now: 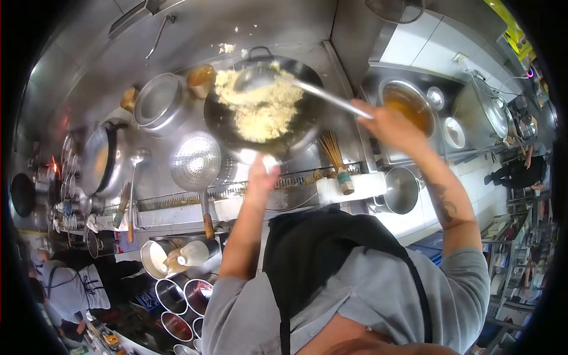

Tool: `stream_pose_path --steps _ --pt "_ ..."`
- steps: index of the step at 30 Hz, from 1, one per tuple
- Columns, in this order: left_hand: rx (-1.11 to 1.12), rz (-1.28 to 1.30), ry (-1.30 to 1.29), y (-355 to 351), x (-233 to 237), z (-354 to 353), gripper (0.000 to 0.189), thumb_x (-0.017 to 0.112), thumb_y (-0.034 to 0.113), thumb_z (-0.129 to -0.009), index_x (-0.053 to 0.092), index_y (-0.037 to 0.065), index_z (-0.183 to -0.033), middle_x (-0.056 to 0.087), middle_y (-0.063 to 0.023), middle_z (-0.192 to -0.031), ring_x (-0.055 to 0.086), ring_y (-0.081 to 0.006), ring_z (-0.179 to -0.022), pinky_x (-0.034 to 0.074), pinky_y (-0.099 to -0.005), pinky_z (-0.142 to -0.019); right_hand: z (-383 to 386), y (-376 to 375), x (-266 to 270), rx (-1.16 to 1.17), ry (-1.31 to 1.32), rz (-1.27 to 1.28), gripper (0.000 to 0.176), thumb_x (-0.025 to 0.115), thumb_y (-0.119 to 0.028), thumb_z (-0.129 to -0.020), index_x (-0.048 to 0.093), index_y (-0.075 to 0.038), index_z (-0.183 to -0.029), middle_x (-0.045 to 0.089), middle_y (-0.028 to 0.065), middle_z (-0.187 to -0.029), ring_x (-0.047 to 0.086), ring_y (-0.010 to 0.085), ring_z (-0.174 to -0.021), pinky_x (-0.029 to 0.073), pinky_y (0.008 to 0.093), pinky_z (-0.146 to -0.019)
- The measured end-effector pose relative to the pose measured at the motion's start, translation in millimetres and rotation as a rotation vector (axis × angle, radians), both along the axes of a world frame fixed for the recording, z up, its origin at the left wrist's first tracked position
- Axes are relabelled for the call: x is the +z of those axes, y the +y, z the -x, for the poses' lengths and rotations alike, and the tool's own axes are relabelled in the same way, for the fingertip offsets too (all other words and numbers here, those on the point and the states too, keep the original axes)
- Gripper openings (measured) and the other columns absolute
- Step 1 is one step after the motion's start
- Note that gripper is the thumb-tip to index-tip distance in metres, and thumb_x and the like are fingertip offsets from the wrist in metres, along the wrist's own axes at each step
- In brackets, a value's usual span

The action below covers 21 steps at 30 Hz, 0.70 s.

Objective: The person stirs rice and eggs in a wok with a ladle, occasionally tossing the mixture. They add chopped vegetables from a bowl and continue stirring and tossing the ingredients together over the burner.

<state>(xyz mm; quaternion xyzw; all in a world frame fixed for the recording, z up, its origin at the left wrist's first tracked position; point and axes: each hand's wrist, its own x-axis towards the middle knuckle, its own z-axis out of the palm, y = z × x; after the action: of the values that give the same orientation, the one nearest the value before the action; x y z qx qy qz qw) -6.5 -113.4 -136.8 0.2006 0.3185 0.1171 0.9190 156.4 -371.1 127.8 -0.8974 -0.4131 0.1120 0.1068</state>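
Note:
A dark wok [310, 121] stands on the stove, holding a heap of pale yellow, grainy food [263, 115] that looks like fried rice. My right hand [393, 125] is closed around the long handle of a metal ladle [325, 96]. The ladle's bowl, blurred by motion, lies in the upper part of the food. At the wok's near rim, my left hand [262, 176] is closed on its edge, with something white, perhaps a cloth, under the fingers. Just left of that hand rests a perforated skimmer [196, 161] with a wooden grip.
A bamboo brush [335, 157] lies right of the wok. Farther right stand a pot of amber liquid [408, 106] and an empty metal pot [401, 190]. Stacked metal bowls [158, 102] and another wok [102, 160] sit left. Several containers [171, 296] stand below left. Other people [77, 284] are nearby.

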Motion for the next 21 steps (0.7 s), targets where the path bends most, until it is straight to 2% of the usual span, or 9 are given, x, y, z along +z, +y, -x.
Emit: stream_pose_path --steps 3,6,8,11,12,13,15,17,21 --pt "-0.025 -0.008 -0.007 42 -31 -40 0.005 0.054 0.018 -0.087 0.053 0.013 -0.084 0.054 -0.0005 -0.066 0.049 -0.0121 -0.053 0.034 -0.0231 -0.037 -50 9 -16 0.137 -0.134 -0.283 0.042 0.05 -0.024 -0.093 0.048 -0.002 -0.129 0.063 0.0218 -0.104 0.063 0.0363 -0.085 0.05 0.0425 -0.079" --pt "-0.031 0.047 0.007 55 -44 -46 0.006 0.057 0.017 -0.084 0.053 0.014 -0.083 0.053 0.0 -0.066 0.048 -0.0119 -0.053 0.034 -0.0233 -0.037 -106 51 -60 0.035 -0.155 -0.307 0.043 0.052 -0.025 -0.092 0.049 -0.003 -0.128 0.061 0.0233 -0.11 0.064 0.0339 -0.079 0.051 0.0394 -0.078" --pt "0.014 0.062 0.1 48 -32 -47 0.007 0.059 0.016 -0.082 0.053 0.014 -0.084 0.054 0.0 -0.067 0.048 -0.0121 -0.053 0.033 -0.0238 -0.037 -101 95 -68 -0.248 0.11 -0.208 0.043 0.052 -0.027 -0.091 0.05 -0.004 -0.127 0.064 0.0209 -0.103 0.064 0.0297 -0.067 0.053 0.0389 -0.067" --pt "-0.033 0.094 0.106 51 -25 -46 0.007 0.059 0.016 -0.082 0.054 0.013 -0.086 0.057 -0.0019 -0.068 0.049 -0.0128 -0.054 0.035 -0.0239 -0.038 -89 151 -123 -0.328 0.399 -0.238 0.041 0.049 -0.033 -0.092 0.05 -0.013 -0.128 0.052 0.0024 -0.065 0.048 0.0123 -0.05 0.041 0.0278 -0.042" --pt "-0.044 0.092 0.102 54 -30 -46 0.008 0.059 0.016 -0.082 0.054 0.012 -0.087 0.057 -0.0027 -0.069 0.05 -0.0131 -0.054 0.035 -0.0239 -0.038 -84 166 -147 -0.306 0.551 -0.255 0.038 0.05 -0.034 -0.091 0.053 -0.013 -0.122 0.051 0.0002 -0.068 0.046 0.0106 -0.051 0.04 0.0275 -0.042" --pt "-0.055 0.09 0.1 56 -38 -47 0.008 0.058 0.016 -0.082 0.054 0.012 -0.087 0.058 -0.0034 -0.069 0.051 -0.0134 -0.054 0.036 -0.0238 -0.038 -80 171 -184 -0.156 0.681 -0.382 0.029 0.05 -0.028 -0.087 0.055 -0.006 -0.105 0.055 0.0045 -0.067 0.053 0.0156 -0.053 0.045 0.0321 -0.046" --pt "-0.077 0.101 0.088 58 -43 -49 0.007 0.057 0.015 -0.083 0.054 0.011 -0.088 0.059 -0.0046 -0.069 0.052 -0.0141 -0.055 0.037 -0.0237 -0.039 -50 186 -215 0.011 0.547 -0.376 0.025 0.05 -0.026 -0.091 0.054 -0.006 -0.105 0.061 0.0118 -0.071 0.061 0.0228 -0.062 0.047 0.0393 -0.054" --pt "-0.095 0.119 0.071 57 -35 -49 0.005 0.055 0.014 -0.083 0.054 0.01 -0.087 0.059 -0.0056 -0.069 0.054 -0.0149 -0.055 0.039 -0.0236 -0.039 -23 155 -196 0.196 0.263 -0.383 0.023 0.049 -0.023 -0.092 0.053 -0.007 -0.108 0.063 0.0178 -0.077 0.063 0.0313 -0.069 0.048 0.0441 -0.063" --pt "-0.048 0.117 0.067 55 -36 -50 0.004 0.05 0.012 -0.086 0.053 0.009 -0.085 0.057 -0.0045 -0.068 0.052 -0.0153 -0.057 0.037 -0.0234 -0.04 -44 59 -144 0.321 0.202 -0.117 0.033 0.051 -0.024 -0.091 0.047 -0.007 -0.12 0.063 0.0222 -0.083 0.062 0.0386 -0.079 0.05 0.047 -0.072"
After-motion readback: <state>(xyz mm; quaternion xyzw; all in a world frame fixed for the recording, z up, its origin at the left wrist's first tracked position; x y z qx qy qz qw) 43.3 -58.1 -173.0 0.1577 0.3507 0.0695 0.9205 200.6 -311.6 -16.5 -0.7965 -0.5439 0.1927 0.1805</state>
